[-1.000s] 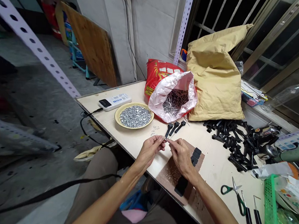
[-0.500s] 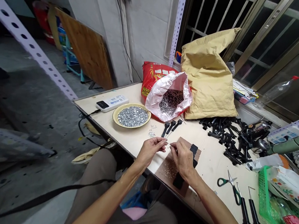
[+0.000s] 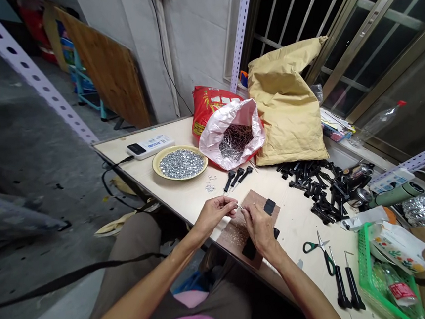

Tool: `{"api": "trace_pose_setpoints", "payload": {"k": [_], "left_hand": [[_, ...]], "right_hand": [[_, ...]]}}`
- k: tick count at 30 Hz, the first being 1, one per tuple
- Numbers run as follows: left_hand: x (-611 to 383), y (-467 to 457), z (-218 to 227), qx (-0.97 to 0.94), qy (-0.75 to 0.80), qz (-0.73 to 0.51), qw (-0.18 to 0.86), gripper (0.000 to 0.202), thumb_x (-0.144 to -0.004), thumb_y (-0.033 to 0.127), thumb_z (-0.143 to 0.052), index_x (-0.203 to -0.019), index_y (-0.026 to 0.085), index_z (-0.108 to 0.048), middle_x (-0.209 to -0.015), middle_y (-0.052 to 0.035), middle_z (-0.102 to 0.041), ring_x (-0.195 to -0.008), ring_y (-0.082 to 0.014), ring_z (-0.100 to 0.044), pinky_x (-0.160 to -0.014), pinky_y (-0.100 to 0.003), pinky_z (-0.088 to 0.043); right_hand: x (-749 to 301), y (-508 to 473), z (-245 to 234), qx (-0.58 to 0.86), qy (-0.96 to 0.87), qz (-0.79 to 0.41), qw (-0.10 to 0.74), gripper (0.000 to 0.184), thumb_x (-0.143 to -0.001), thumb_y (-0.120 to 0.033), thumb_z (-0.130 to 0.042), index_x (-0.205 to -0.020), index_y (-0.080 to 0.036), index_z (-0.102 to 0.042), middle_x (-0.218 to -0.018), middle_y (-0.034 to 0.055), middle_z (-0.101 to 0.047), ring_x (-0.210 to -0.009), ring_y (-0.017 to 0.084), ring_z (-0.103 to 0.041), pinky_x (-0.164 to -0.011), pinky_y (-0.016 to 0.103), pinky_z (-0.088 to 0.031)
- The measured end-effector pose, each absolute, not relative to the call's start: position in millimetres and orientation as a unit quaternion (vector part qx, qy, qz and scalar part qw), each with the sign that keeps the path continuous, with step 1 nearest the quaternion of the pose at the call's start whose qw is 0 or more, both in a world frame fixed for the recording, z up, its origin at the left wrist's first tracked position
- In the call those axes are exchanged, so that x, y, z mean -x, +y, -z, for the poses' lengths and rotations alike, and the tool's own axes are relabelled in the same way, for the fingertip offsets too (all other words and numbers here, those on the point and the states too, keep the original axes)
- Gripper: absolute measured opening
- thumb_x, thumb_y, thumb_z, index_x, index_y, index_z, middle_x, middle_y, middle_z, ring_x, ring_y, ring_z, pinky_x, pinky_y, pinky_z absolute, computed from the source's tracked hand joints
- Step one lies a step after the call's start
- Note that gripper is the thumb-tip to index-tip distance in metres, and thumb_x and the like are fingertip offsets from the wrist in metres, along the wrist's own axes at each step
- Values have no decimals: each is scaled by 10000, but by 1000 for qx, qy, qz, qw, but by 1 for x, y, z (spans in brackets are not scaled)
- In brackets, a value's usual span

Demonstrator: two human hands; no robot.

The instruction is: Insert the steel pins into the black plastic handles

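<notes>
Both hands meet over the near edge of the table, with a thin metal rod [image 3: 239,206] spanning the gap between their fingertips. My left hand [image 3: 213,216] pinches its left end between thumb and fingers. At the other end, my right hand [image 3: 261,229] is closed on it, palm down above a brown board [image 3: 233,233]. Any small part inside the fingertips is hidden. Just beyond the hands lie a few black-handled pieces with thin metal shafts [image 3: 238,175]. Small loose metal bits [image 3: 210,185] are scattered to their left.
A yellow plate [image 3: 155,167] holds many small metal pieces. Behind it, an open red bag [image 3: 206,110] contains thin rods, beside a large brown paper sack [image 3: 291,112]. Black handles [image 3: 323,196] are heaped at right, near scissors [image 3: 320,247], two hooked tools [image 3: 352,286] and a green basket [image 3: 364,272].
The camera view has turned slightly right, so the table and its objects sit farther left in the picture. Both hands keep their pinch on the rod with little visible movement.
</notes>
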State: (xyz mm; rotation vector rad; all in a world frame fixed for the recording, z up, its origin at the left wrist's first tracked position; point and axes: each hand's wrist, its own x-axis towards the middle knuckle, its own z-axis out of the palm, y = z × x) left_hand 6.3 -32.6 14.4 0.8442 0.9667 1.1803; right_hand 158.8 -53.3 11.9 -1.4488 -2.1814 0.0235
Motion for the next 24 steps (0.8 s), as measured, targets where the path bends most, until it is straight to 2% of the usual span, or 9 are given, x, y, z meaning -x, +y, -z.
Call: {"api": "trace_pose_setpoints", "payload": {"k": [3, 7, 10, 12, 16, 18, 21, 24], "left_hand": [[-7, -33, -15, -370, 422, -508, 654, 333, -507, 375, -806, -696, 130, -684, -541, 12, -633, -496, -104, -570, -552, -251, -502], [-8, -35, -15, -361, 421, -496, 668, 344, -502, 366, -808, -721, 125, -697, -547, 12, -631, -496, -96, -555, -558, -250, -501], [-8, -36, -14, -374, 426, -499, 655, 328, -513, 374, -794, -708, 129, -697, -533, 16, -622, -487, -99, -547, -542, -250, -492], [-9, -36, -14, -400, 434, -505, 630, 285, -539, 365, -775, -691, 137, -696, -522, 18, -617, -485, -104, -548, -535, -245, -482], [-9, -35, -15, -448, 447, -509, 583, 209, -582, 337, -737, -673, 153, -695, -508, 22, -612, -481, -109, -553, -532, -238, -466], [-9, -34, -15, -450, 450, -506, 582, 211, -579, 341, -733, -667, 153, -691, -511, 20, -615, -478, -109, -553, -533, -239, -463], [-10, -33, -14, -436, 448, -503, 597, 241, -562, 361, -743, -661, 149, -685, -511, 19, -611, -475, -109, -549, -527, -241, -463], [-11, -33, -13, -425, 442, -502, 610, 266, -543, 378, -761, -657, 150, -682, -514, 21, -608, -482, -112, -550, -523, -245, -466]], "right_hand": [[-159, -55, -13, 519, -809, -16, 276, 214, -960, -268, -403, -900, -196, -595, -786, 46, -617, -720, 162, -591, -638, 258, -450], [-159, -57, -15, 514, -814, 72, 259, 286, -970, -243, -367, -824, -202, -610, -749, 60, -598, -711, 173, -566, -651, 274, -420], [-159, -58, -17, 516, -813, 71, 260, 294, -967, -251, -376, -805, -201, -615, -735, 61, -595, -700, 173, -561, -640, 273, -405], [-160, -58, -18, 521, -808, 12, 276, 281, -960, -268, -397, -794, -193, -611, -734, 52, -598, -682, 164, -561, -621, 261, -406], [-162, -54, -19, 544, -759, -186, 306, 305, -935, -273, -430, -679, -183, -570, -618, -4, -573, -584, 133, -544, -543, 228, -402], [-162, -52, -17, 554, -734, -217, 327, 252, -903, -271, -478, -689, -179, -572, -616, -14, -573, -580, 133, -547, -541, 228, -415], [-162, -51, -12, 540, -747, -158, 355, 115, -860, -247, -532, -792, -181, -595, -731, 14, -598, -676, 154, -574, -621, 256, -458], [-162, -53, -8, 526, -775, -105, 334, 143, -898, -233, -473, -844, -195, -600, -790, 43, -595, -731, 168, -579, -667, 276, -468]]}}
